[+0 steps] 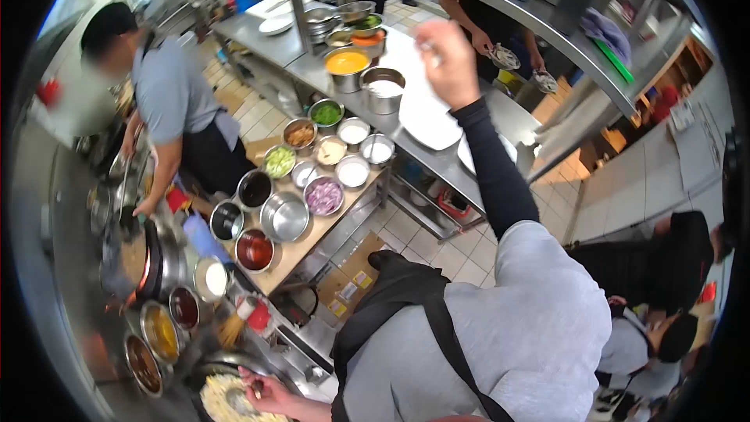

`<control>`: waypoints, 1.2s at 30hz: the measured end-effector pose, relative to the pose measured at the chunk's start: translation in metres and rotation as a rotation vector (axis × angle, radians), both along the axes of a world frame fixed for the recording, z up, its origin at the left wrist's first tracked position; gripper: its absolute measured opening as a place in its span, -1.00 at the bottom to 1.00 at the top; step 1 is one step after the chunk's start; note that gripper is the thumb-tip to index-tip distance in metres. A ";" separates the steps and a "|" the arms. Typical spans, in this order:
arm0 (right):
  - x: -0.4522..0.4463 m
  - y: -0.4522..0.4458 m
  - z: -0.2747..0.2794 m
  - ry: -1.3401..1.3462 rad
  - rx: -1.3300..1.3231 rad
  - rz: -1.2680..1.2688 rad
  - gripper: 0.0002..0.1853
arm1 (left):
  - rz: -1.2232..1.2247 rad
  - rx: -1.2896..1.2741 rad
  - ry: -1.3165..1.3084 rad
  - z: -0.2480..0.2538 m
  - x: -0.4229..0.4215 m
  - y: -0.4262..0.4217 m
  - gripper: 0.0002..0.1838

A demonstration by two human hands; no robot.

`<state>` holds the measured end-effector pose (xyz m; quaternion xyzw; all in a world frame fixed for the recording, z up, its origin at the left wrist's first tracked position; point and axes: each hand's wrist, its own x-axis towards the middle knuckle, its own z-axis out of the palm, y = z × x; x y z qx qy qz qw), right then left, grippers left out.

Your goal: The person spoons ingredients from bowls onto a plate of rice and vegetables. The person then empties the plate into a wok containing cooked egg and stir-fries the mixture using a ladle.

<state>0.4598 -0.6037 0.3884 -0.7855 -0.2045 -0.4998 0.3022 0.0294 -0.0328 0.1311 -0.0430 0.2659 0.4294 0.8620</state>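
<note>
My right hand (449, 62), in a black sleeve, is raised above the steel counter. Its fingers are curled closed and blurred; I cannot make out what is in them. Beneath it lies a long white plate (426, 113), beside a steel pot with white contents (383, 94). At the bottom edge my left hand (269, 395) is closed around the handle of what looks like a ladle (238, 400). The ladle's round bowl rests in pale yellow, chopped-looking food (219, 397) in a wide dark pan (199, 371). My left forearm is partly out of view.
Ingredient containers crowd the board, including chopped red onion (324, 197), red sauce (255, 250) and greens (326, 114). Sauce pots (162, 332) line the stove. A co-worker (176, 101) works at the left; another person's hands (508, 55) are across the counter. An overhead shelf (539, 39) spans the upper right.
</note>
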 end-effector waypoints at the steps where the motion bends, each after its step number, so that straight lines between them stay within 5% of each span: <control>1: -0.012 -0.035 0.030 -0.210 -0.019 -0.133 -0.68 | 0.000 0.065 0.037 -0.023 -0.005 0.013 -0.41; 3: -0.024 -0.107 0.081 -0.570 -0.175 -0.574 -0.65 | 0.033 0.128 0.115 -0.039 0.002 0.026 -0.57; 6: -0.056 -0.168 0.132 -0.698 -0.074 -0.905 -0.28 | 0.124 0.113 0.170 -0.021 0.021 0.015 -0.74; 9: -0.030 -0.277 0.147 -0.328 0.284 -0.534 0.23 | 0.142 0.113 0.167 -0.005 0.029 0.001 -0.80; 10: -0.026 -0.305 0.149 -0.189 0.175 -0.726 0.25 | 0.145 0.127 0.169 -0.002 0.031 -0.001 -0.80; 14: -0.025 -0.292 0.161 0.063 0.149 -0.711 0.07 | 0.245 0.247 0.176 -0.017 0.016 0.003 -0.80; 15: -0.023 -0.282 0.155 -0.107 0.129 -0.558 -0.21 | 0.281 0.286 0.167 0.002 0.018 -0.012 -0.81; 18: -0.040 -0.227 0.146 -0.052 0.180 -0.317 -0.42 | 0.407 0.189 -0.156 -0.011 -0.020 -0.002 -0.76; 20: -0.066 -0.145 0.139 0.050 0.314 -0.028 -0.53 | 0.426 0.081 -0.381 -0.047 -0.085 0.033 -0.35; 21: -0.070 -0.122 0.127 0.049 0.317 0.002 -0.54 | 0.404 0.079 -0.410 -0.037 -0.098 0.026 -0.40; 22: -0.075 -0.079 0.111 0.116 0.442 0.317 -0.48 | 0.382 0.076 -0.439 -0.027 -0.111 0.017 -0.45; 26: -0.075 0.081 0.033 0.397 0.322 0.989 0.08 | 0.293 0.144 -0.022 0.005 -0.118 -0.021 -0.65; 30: -0.109 0.264 -0.045 0.941 0.204 1.615 -0.09 | 0.231 0.040 0.414 0.047 -0.110 -0.070 -0.84; 32: -0.137 0.349 -0.073 1.073 -0.070 1.581 -0.23 | 0.186 0.171 0.601 0.044 -0.119 -0.098 -0.90; 36: -0.198 0.502 -0.122 0.838 -0.597 1.708 -0.31 | 0.144 0.321 1.177 0.054 -0.136 -0.127 -0.93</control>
